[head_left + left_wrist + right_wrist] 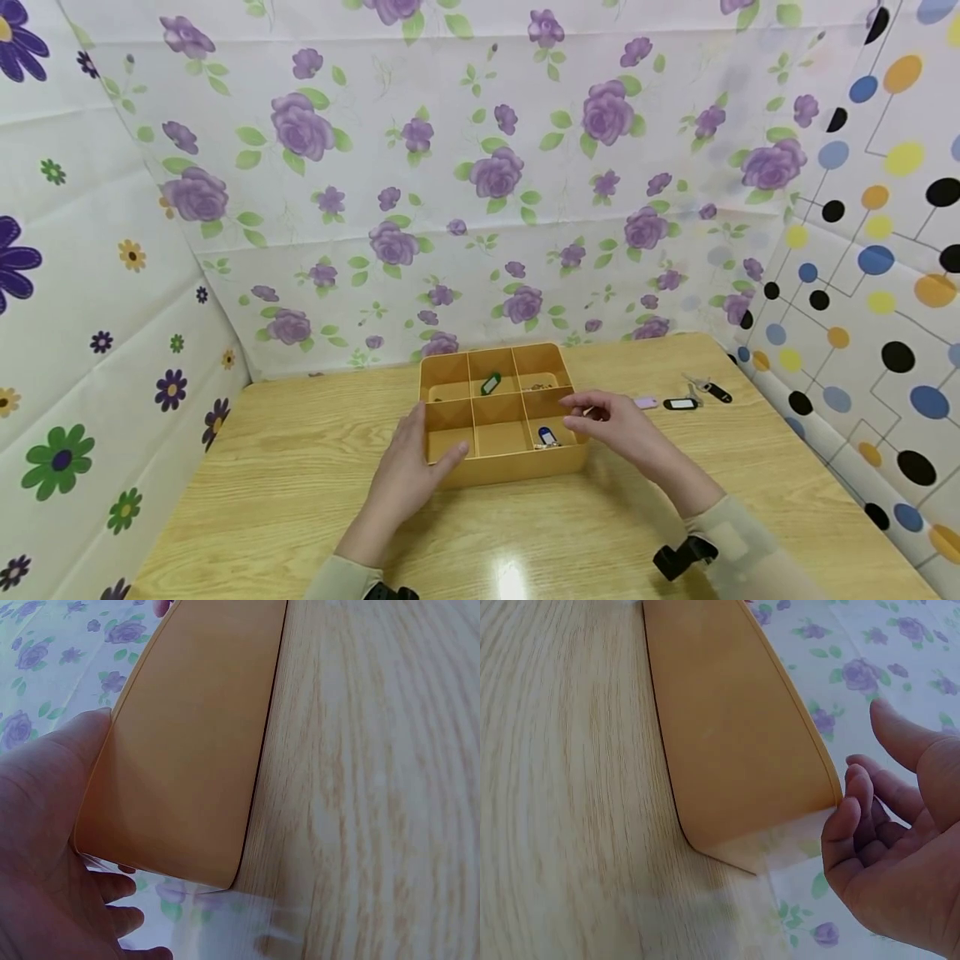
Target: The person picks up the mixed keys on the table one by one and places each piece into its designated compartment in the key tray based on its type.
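Observation:
A yellow-orange box with several compartments stands on the table. My left hand rests at its front left corner, the thumb by the front rim and the fingers along the left side. At the right side, my right hand hovers with loosely bent fingers, the thumb apart and nothing visible between them. A green key tag leans in the back middle compartment. The front right one has a blue key tag with keys. Small metal pieces lie in the back right compartment.
Right of the box on the wooden table lie a pink key tag, a black key tag and another black tag with keys. Patterned cloth walls enclose the table at the back and both sides.

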The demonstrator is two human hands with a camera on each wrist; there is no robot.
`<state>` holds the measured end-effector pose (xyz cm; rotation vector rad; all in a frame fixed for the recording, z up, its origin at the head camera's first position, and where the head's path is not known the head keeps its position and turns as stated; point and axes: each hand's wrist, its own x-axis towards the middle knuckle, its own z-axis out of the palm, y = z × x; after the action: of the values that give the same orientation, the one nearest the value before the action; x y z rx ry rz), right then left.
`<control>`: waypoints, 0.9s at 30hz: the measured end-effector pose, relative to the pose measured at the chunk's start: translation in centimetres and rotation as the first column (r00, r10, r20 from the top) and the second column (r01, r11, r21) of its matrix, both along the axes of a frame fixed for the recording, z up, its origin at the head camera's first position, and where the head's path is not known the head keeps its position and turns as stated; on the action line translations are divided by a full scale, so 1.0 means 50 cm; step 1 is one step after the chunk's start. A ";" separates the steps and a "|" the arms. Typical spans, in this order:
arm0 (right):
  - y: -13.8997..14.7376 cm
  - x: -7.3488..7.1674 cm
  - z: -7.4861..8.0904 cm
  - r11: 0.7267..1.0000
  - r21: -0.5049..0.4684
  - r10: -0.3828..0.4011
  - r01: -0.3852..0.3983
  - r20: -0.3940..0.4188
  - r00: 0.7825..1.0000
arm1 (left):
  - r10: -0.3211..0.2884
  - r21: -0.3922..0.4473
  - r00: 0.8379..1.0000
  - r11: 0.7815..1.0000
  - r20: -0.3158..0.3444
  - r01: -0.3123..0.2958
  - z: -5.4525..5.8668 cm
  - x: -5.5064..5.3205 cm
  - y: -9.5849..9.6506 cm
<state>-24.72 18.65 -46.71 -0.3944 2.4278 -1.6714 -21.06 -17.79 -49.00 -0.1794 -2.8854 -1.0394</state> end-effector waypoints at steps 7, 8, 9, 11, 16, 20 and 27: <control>0.029 0.004 0.003 1.000 0.020 0.009 -0.009 -0.016 1.000 | -0.005 -0.003 1.000 1.000 0.000 0.005 -0.005 0.001 -0.001; 0.034 0.004 0.004 1.000 0.025 -0.001 0.001 -0.019 1.000 | -0.005 -0.005 1.000 1.000 -0.002 0.005 -0.006 0.002 -0.001; 0.039 0.004 0.006 0.999 0.031 -0.012 0.013 -0.022 1.000 | -0.005 -0.006 1.000 1.000 -0.004 0.005 -0.006 0.003 0.000; 0.050 0.004 0.008 0.999 0.039 -0.035 0.036 -0.026 0.999 | -0.008 -0.005 1.000 1.000 -0.014 0.008 -0.007 0.004 0.001; 0.085 0.002 0.012 0.993 0.069 -0.087 0.090 -0.052 0.995 | -0.008 -0.005 1.000 1.000 -0.022 0.008 -0.006 0.005 0.001; 0.115 -0.003 0.014 0.988 0.092 -0.117 0.124 -0.082 0.990 | -0.007 -0.002 1.000 1.000 -0.016 0.007 -0.002 0.004 0.001; 0.162 -0.009 0.012 0.972 0.147 -0.166 0.183 -0.122 0.979 | -0.005 -0.001 1.000 1.000 -0.014 0.005 0.002 0.005 0.000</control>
<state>-25.17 26.75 -46.09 -0.2619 2.7237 -1.5427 -20.81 -17.77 -48.91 -0.1933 -2.8744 -1.0341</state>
